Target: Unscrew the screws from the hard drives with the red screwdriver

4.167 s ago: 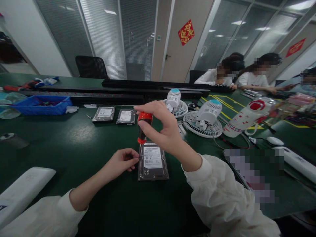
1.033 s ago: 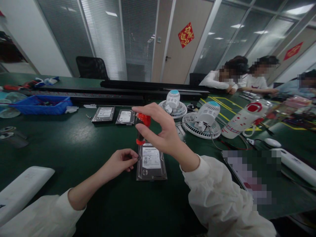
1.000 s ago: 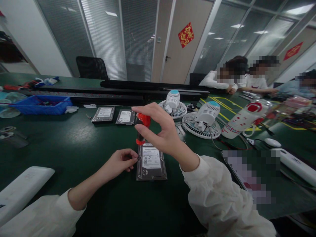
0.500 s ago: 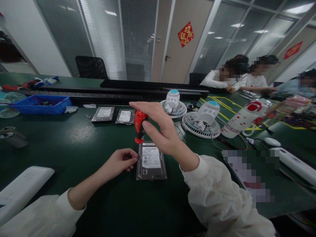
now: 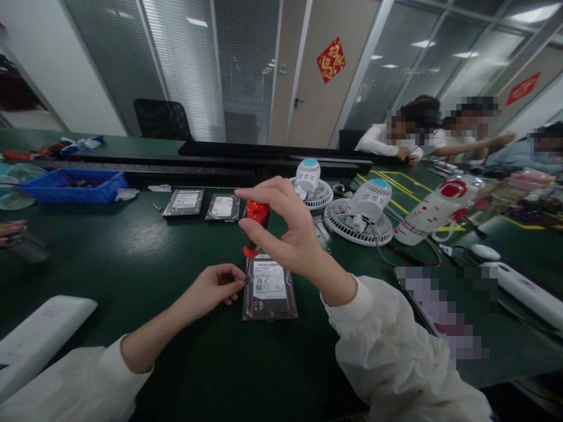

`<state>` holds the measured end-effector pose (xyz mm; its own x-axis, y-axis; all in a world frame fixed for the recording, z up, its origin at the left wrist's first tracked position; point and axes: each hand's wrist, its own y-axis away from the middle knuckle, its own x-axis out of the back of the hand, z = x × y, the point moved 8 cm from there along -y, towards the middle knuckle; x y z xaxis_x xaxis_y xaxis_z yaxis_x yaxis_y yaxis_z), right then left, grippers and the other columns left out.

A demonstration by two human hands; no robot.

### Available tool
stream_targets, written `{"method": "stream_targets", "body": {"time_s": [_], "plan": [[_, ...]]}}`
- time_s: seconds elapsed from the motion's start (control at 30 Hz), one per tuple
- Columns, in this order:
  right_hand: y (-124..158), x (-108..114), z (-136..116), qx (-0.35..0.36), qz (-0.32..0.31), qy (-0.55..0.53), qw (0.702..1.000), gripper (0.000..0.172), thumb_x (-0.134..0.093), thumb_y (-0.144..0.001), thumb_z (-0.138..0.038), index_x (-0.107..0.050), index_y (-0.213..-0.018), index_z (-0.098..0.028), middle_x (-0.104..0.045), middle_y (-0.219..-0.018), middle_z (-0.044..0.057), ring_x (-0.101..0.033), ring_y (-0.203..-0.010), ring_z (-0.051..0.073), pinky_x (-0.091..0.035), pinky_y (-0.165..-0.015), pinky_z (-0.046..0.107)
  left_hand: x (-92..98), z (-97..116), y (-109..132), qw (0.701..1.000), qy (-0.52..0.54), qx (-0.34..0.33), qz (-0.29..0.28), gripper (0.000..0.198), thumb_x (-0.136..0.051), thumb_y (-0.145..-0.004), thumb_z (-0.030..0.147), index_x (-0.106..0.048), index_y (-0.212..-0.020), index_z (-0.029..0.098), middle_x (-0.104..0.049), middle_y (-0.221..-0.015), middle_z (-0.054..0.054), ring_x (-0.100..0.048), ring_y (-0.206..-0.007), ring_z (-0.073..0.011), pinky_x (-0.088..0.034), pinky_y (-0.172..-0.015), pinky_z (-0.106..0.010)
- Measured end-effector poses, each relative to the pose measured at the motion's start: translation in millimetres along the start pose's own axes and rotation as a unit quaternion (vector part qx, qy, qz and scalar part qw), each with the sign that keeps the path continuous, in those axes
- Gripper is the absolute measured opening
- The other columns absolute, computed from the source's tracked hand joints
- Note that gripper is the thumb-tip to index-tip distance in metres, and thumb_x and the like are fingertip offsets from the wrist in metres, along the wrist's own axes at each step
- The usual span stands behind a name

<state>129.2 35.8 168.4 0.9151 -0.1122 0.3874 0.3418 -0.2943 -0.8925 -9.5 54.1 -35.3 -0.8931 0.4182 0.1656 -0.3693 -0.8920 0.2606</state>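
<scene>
A hard drive (image 5: 270, 293) lies flat on the green table, label side up. Over its upper left part a screwdriver with a red and black handle (image 5: 257, 212) stands upright, its thin shaft running down to the drive's left edge. My right hand (image 5: 288, 225) curls around that handle, thumb in front and fingers bent over the top. My left hand (image 5: 222, 284) is closed in a pinch at the drive's left edge, beside the lower shaft. Whatever its fingertips hold is too small to make out, and the screwdriver's tip is hidden there.
Two more hard drives (image 5: 183, 203) lie behind, near a blue bin (image 5: 77, 186). White fans (image 5: 360, 220), a white bottle (image 5: 428, 211) and a phone-like slab (image 5: 433, 310) stand or lie at right. Another person's hand (image 5: 12, 230) shows at the left edge.
My right fingers have curled more and the thumb has shifted left across the screwdriver handle. My left hand stays put. Another person's hand has appeared at left; a person at back right has raised an arm.
</scene>
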Motion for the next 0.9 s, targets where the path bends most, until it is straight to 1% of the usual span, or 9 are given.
{"method": "stream_targets", "body": {"time_s": [0.07,0.17,0.23,0.4,0.5,0.63,0.7,0.8,0.9], "plan": [[0.6,1.5,0.6,-0.005,0.011,0.004,1.000,0.024,-0.061,-0.099,-0.033,-0.066,-0.118,-0.018,-0.066,-0.105,0.006,-0.061,-0.100,0.018,-0.054,-0.091,0.039,0.1,0.8,0.2,1.000,-0.004,-0.002,-0.001,0.032,-0.078,-0.075,0.046,-0.064,-0.084,0.019,-0.064,-0.073,0.003,-0.059,-0.058,-0.0112,-0.048,-0.055,-0.025],[1.1,-1.9,-0.9,-0.002,-0.012,-0.014,1.000,0.030,-0.046,-0.104,-0.027,-0.063,-0.126,-0.017,-0.065,-0.124,0.012,-0.061,-0.119,0.020,-0.052,-0.102,0.042,-0.2,2.6,0.6,1.000,0.000,0.002,0.000,0.032,-0.078,-0.074,0.046,-0.064,-0.084,0.019,-0.064,-0.073,0.003,-0.059,-0.058,-0.0107,-0.048,-0.054,-0.024],[0.9,-4.2,-3.6,0.010,-0.024,-0.025,0.999,0.034,-0.040,-0.104,-0.022,-0.060,-0.131,-0.019,-0.066,-0.131,0.012,-0.061,-0.124,0.020,-0.051,-0.106,0.044,-0.8,3.6,0.8,1.000,0.004,0.004,0.002,0.033,-0.079,-0.072,0.046,-0.064,-0.083,0.018,-0.063,-0.071,0.004,-0.058,-0.057,-0.0104,-0.048,-0.054,-0.024],[-0.8,0.9,-4.0,0.020,0.024,0.002,0.999,0.022,-0.061,-0.099,-0.027,-0.065,-0.119,-0.019,-0.074,-0.107,0.006,-0.066,-0.101,0.018,-0.055,-0.091,0.038,-0.8,3.7,0.9,1.000,0.008,0.002,0.007,0.033,-0.079,-0.071,0.046,-0.064,-0.082,0.018,-0.062,-0.069,0.004,-0.058,-0.056,-0.0103,-0.047,-0.053,-0.024],[-0.7,0.1,-3.5,0.027,0.019,-0.009,0.999,0.021,-0.064,-0.098,-0.030,-0.066,-0.116,-0.018,-0.074,-0.113,0.007,-0.068,-0.105,0.019,-0.055,-0.095,0.040,-1.2,3.8,0.6,1.000,0.009,0.001,0.005,0.034,-0.078,-0.070,0.046,-0.064,-0.081,0.018,-0.063,-0.068,0.004,-0.058,-0.056,-0.0104,-0.047,-0.052,-0.024],[0.6,-3.4,-3.2,0.021,-0.012,-0.046,0.999,0.028,-0.048,-0.103,-0.020,-0.063,-0.126,-0.016,-0.070,-0.130,0.012,-0.063,-0.126,0.021,-0.051,-0.108,0.044,-1.6,3.1,0.0,1.000,0.012,0.008,0.006,0.035,-0.078,-0.069,0.047,-0.063,-0.081,0.018,-0.062,-0.067,0.004,-0.056,-0.054,-0.0098,-0.046,-0.052,-0.023],[1.1,-1.8,-3.2,0.016,-0.003,-0.034,0.999,0.028,-0.050,-0.102,-0.019,-0.065,-0.125,-0.016,-0.071,-0.122,0.011,-0.065,-0.117,0.020,-0.053,-0.103,0.043,-1.3,2.8,-0.1,1.000,0.011,0.007,0.006,0.035,-0.078,-0.070,0.047,-0.063,-0.082,0.017,-0.062,-0.067,0.004,-0.056,-0.054,-0.0094,-0.046,-0.053,-0.023],[1.4,2.0,-2.3,0.007,0.018,0.013,1.000,0.024,-0.061,-0.098,-0.029,-0.068,-0.118,-0.018,-0.068,-0.102,0.006,-0.063,-0.098,0.018,-0.055,-0.090,0.039,-0.8,1.3,0.0,1.000,0.004,0.004,0.003,0.034,-0.077,-0.072,0.047,-0.063,-0.083,0.017,-0.063,-0.069,0.004,-0.057,-0.056,-0.0094,-0.046,-0.053,-0.023],[1.2,-0.3,-0.3,-0.001,0.000,0.015,1.000,0.029,-0.053,-0.102,-0.031,-0.067,-0.124,-0.018,-0.067,-0.116,0.009,-0.062,-0.113,0.021,-0.053,-0.097,0.043,-0.3,-0.1,-0.1,1.000,0.000,0.001,0.000,0.034,-0.076,-0.074,0.047,-0.064,-0.085,0.017,-0.064,-0.071,0.004,-0.058,-0.057,-0.0093,-0.047,-0.054,-0.023]]}}
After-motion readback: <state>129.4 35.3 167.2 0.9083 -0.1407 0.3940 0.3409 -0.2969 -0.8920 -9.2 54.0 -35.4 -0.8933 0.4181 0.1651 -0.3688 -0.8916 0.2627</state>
